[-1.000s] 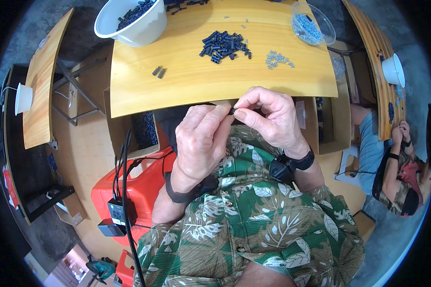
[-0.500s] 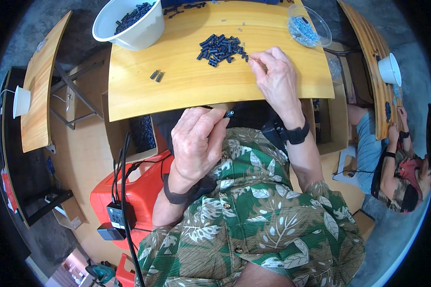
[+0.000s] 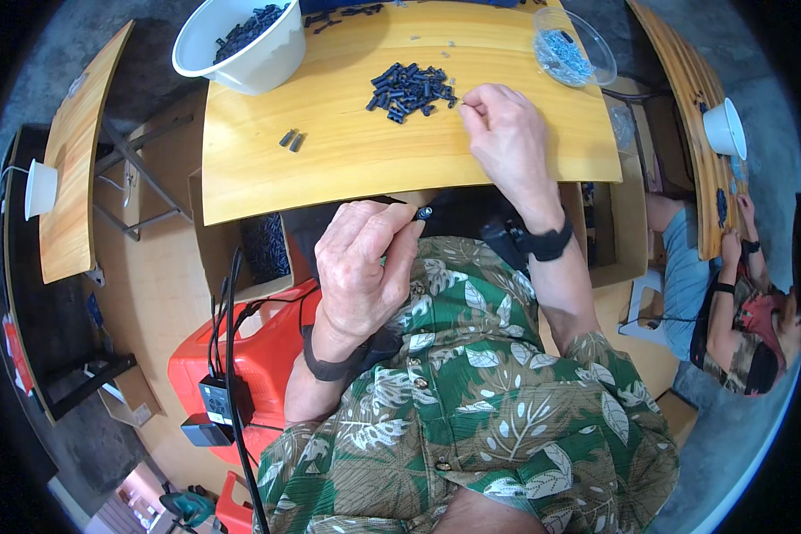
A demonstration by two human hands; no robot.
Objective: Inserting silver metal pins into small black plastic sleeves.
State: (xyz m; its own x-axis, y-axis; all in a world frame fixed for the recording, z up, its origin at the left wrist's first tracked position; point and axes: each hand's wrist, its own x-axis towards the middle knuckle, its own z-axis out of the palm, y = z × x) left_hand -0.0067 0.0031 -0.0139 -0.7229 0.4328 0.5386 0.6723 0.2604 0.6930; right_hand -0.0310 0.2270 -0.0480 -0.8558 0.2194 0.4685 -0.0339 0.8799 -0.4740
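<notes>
My left hand [image 3: 362, 267] is closed below the table's near edge, pinching a small black cylindrical part [image 3: 424, 214] between thumb and forefinger; a pale spot shows at the part's end. Over the table [image 3: 365, 169], my right hand [image 3: 512, 133] has its thumb and forefinger pressed together just right of a pile of small black cylindrical parts [image 3: 408, 89]. What that pinch holds, if anything, is too small to make out. Two separate black parts [image 3: 291, 141] lie to the left of the pile.
A white bowl [image 3: 271, 67] of black parts stands at the far left, a clear round tub [image 3: 601, 44] of small bluish pieces at the far right. Under the table is an open cardboard box [image 3: 209, 258]. A red plastic stool [image 3: 196, 351] is at left. Another person [image 3: 743, 329] works at right.
My right hand has shifted slightly up and left, its fingers drawing closer together beside the pile. My left hand stays nearly in place with its black part.
</notes>
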